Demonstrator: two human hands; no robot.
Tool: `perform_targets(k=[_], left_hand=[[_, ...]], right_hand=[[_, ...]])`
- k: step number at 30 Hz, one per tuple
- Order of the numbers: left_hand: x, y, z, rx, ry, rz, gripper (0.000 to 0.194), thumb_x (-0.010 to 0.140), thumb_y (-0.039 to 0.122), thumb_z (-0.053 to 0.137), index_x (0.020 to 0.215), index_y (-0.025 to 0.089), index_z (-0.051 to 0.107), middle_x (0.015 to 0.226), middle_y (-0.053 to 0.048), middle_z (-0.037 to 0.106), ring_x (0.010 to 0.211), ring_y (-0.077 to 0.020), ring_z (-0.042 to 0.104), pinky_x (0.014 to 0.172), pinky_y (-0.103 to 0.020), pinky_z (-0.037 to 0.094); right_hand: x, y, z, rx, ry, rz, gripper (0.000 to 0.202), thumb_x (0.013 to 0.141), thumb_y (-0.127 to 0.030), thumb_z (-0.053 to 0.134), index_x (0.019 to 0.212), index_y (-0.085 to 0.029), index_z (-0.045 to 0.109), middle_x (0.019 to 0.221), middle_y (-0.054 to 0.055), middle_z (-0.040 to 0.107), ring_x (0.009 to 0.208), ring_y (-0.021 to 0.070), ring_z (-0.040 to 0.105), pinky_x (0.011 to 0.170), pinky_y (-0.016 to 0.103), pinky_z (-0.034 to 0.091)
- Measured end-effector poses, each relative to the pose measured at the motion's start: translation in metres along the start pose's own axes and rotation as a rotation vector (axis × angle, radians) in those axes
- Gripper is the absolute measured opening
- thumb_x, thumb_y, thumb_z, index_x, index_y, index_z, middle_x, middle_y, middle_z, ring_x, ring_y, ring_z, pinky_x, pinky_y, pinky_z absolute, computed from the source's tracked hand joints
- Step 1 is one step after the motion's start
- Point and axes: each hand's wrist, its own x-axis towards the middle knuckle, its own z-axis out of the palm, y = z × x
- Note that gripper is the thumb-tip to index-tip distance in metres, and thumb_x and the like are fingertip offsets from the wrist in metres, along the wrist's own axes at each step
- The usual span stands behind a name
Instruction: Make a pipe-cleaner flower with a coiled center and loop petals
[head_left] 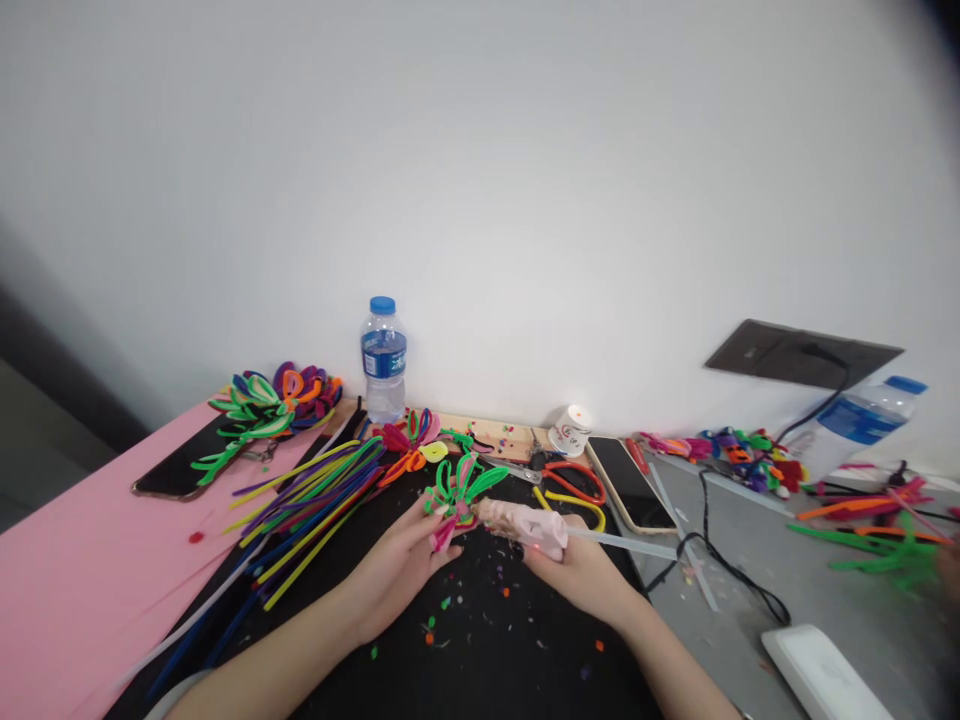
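My left hand is closed around the lower side of a green and pink pipe-cleaner flower, with its looped petals spread upward. In my right hand is a pale pink hot glue gun, its nozzle pointing left against or very near the flower. A translucent glue stick sticks out of the gun's back end. Whether the nozzle touches the flower I cannot tell. Beyond the hands lie scissors with red and yellow handles, and a pink, red and orange pipe-cleaner flower.
A bundle of loose pipe cleaners lies left of my hands. Finished flowers rest on a phone at far left. A water bottle, paper cup and second phone stand or lie near the wall. A black cable crosses the right side.
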Motion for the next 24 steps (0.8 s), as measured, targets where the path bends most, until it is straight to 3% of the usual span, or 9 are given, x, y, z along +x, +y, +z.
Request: perform_targets(k=[7, 17, 24], left_hand=[[-0.003, -0.002, 0.004, 0.170, 0.071, 0.089, 0.028, 0.077, 0.023, 0.064, 0.104, 0.023, 0.059, 0.106, -0.005, 0.065, 0.102, -0.0199, 0.058, 0.087, -0.032, 0.041], [0.000, -0.005, 0.000, 0.241, 0.116, 0.127, 0.036, 0.078, 0.025, 0.063, 0.112, 0.023, 0.054, 0.108, -0.007, 0.064, 0.098, -0.0200, 0.059, 0.083, -0.033, 0.047], [0.001, -0.004, 0.000, 0.238, 0.140, 0.127, 0.036, 0.075, 0.023, 0.065, 0.110, 0.021, 0.056, 0.103, -0.007, 0.067, 0.092, -0.0184, 0.061, 0.081, -0.032, 0.049]], right_hand=[[-0.002, -0.005, -0.002, -0.200, -0.053, -0.084, 0.016, 0.073, -0.014, 0.048, 0.060, -0.019, 0.040, 0.057, -0.005, 0.041, 0.049, 0.0087, 0.039, 0.048, 0.020, 0.027], [-0.006, -0.011, -0.003, -0.593, -0.152, -0.216, 0.008, 0.082, -0.021, 0.049, 0.074, -0.019, 0.047, 0.071, 0.000, 0.054, 0.060, 0.0137, 0.050, 0.052, 0.023, 0.027], [-0.006, -0.014, -0.005, -0.657, -0.142, -0.250, 0.009, 0.084, -0.024, 0.048, 0.076, -0.019, 0.048, 0.071, 0.001, 0.055, 0.060, 0.0149, 0.051, 0.051, 0.024, 0.026]])
